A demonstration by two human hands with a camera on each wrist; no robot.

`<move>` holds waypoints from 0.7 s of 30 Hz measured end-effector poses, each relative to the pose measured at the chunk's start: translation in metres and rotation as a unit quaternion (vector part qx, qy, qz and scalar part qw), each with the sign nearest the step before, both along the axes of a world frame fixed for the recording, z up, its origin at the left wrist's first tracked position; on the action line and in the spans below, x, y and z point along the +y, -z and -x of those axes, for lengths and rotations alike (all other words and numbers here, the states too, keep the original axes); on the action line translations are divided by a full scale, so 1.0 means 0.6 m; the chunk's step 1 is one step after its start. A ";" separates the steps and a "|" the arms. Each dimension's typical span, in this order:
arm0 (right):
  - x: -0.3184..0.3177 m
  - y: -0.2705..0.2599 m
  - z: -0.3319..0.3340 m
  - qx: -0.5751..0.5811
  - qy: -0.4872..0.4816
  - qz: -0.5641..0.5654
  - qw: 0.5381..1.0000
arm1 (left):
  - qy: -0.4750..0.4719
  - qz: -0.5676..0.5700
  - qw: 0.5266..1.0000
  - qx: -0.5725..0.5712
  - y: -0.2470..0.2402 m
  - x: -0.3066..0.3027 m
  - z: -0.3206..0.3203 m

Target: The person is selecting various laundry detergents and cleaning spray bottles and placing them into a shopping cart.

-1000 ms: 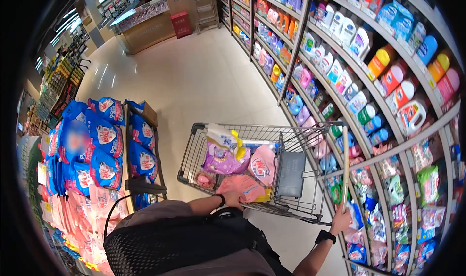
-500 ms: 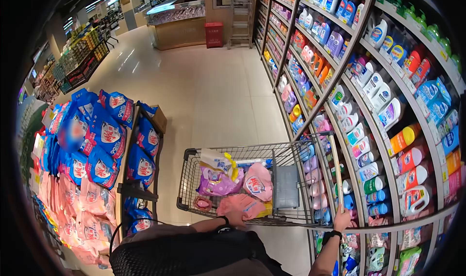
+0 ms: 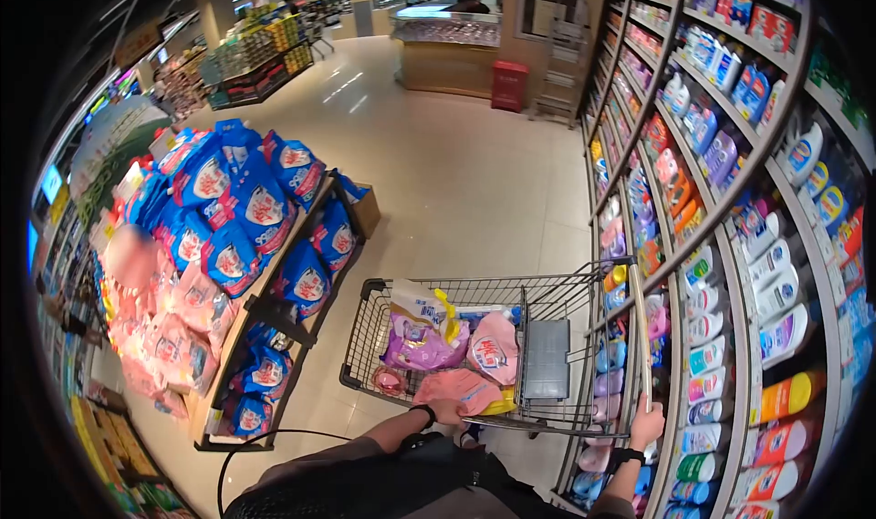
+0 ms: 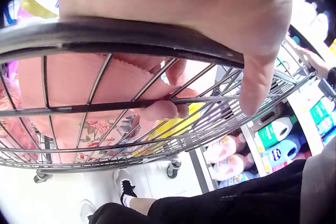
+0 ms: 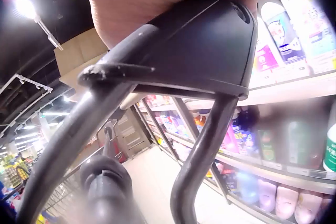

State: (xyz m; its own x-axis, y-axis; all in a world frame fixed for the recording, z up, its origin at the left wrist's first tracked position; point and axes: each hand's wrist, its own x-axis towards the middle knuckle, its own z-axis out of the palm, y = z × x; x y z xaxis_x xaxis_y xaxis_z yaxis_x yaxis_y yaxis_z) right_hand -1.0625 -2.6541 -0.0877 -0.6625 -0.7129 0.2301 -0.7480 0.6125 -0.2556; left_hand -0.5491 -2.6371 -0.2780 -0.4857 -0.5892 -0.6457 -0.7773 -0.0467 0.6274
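Observation:
A wire shopping cart [image 3: 350, 355] stands crosswise before me. My left hand [image 3: 447, 412] grips its near side rim [image 4: 115, 36]; in the left wrist view the fingers curl inside the wires and the thumb lies outside. At the cart's right end my right hand [image 3: 647, 426] holds the near end of the handle bar [image 3: 642, 337], above a dark plastic end piece [image 5: 194, 50]. In the basket lie a purple-and-white bag [image 3: 415, 350], an upright pink bag [image 3: 495, 347], a flat pink bag [image 3: 459, 391] beside my left hand, and a small pink pack [image 3: 390, 380].
Tall shelves of bottles [image 3: 776, 273] run along the right, close by the handle. On the left stands a display of blue bags [image 3: 260, 209] and pink bags [image 3: 178, 341]. Farther ahead are a counter [image 3: 447, 63], a red bin [image 3: 508, 86] and a ladder [image 3: 558, 63].
The head view has swung left, so display, counter and shelves sit farther right in it. Both hands stay on the cart, and the goods in the basket lie as before.

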 end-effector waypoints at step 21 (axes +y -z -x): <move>0.065 -0.013 0.100 -0.018 -0.176 -0.062 0.982 | -0.179 -0.021 0.979 -0.097 -0.010 0.313 0.170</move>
State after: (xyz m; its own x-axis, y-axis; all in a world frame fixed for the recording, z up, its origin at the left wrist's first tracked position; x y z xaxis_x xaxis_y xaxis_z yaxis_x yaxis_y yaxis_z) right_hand -1.1222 -2.6148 -0.0798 -0.3755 -0.9205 0.1079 -0.9110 0.3452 -0.2256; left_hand -0.6509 -2.4491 -0.2722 -0.1188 -0.6709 -0.7320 -0.8103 -0.3606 0.4620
